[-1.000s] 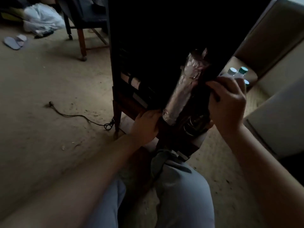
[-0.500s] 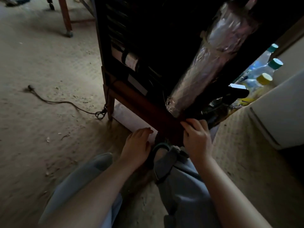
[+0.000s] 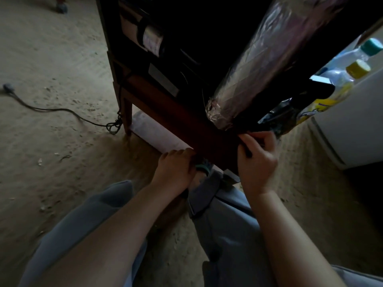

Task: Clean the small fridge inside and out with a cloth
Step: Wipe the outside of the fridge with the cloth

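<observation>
The small fridge (image 3: 207,38) shows its dark side, standing on a red-brown wooden stand (image 3: 186,125). A foil-wrapped tube (image 3: 255,65) runs slantwise down it. My right hand (image 3: 257,160) grips the stand's lower rail at its near corner, fingers curled over the edge. My left hand (image 3: 176,168) lies low under the rail with curled fingers, next to a small teal item (image 3: 204,165). Whether the left hand holds anything is hidden. No cloth is plainly visible.
A black power cord (image 3: 62,110) trails over the dusty carpet to the stand's leg (image 3: 126,112). Plastic bottles (image 3: 342,79) stand at the right beside a white panel (image 3: 352,131). A pale sheet (image 3: 155,133) lies under the stand. My knees fill the foreground.
The camera has moved lower and closer. My right hand dropped from beside the foil tube to the stand's rail. My left hand shifted from the stand's edge down under the rail.
</observation>
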The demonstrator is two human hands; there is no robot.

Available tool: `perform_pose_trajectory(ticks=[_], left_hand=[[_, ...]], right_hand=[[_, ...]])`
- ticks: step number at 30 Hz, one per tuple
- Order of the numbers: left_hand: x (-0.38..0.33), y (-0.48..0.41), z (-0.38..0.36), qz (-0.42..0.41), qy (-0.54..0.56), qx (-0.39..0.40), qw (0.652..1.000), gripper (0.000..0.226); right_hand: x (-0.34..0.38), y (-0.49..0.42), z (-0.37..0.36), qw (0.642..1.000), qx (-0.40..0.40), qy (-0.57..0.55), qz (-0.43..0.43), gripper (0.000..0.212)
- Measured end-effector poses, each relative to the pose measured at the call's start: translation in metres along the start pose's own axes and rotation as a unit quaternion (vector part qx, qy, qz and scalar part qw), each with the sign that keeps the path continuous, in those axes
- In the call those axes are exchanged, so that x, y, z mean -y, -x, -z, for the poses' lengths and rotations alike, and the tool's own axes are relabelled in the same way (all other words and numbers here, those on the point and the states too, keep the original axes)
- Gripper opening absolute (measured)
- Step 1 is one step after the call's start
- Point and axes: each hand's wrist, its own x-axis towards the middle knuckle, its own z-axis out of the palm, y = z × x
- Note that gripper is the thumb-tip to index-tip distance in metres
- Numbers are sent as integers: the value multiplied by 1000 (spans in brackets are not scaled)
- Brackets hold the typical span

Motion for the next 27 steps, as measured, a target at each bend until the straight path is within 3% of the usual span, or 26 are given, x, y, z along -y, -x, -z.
perform_pose_trajectory(ticks=[4,7,12,17,27], left_hand=[[0,-3,0,8,1,5,1000,38],[0,-6,-1,12,7,11,1000,37],[-4,-8,-2,4,26,7,1000,36],[-6,-12,-1,-1,34,-10,999,33],[4,-12,-2,8,42,-19,999,37]], right_hand=[[-2,13,-9,993,120,16,-9,22],[-4,17,-10,988,153,25,-3,22],[-21,22,11,992,116,52,5,23],[-7,15,14,993,112,6,41,18],[4,8,-10,996,80,15,-34,14]])
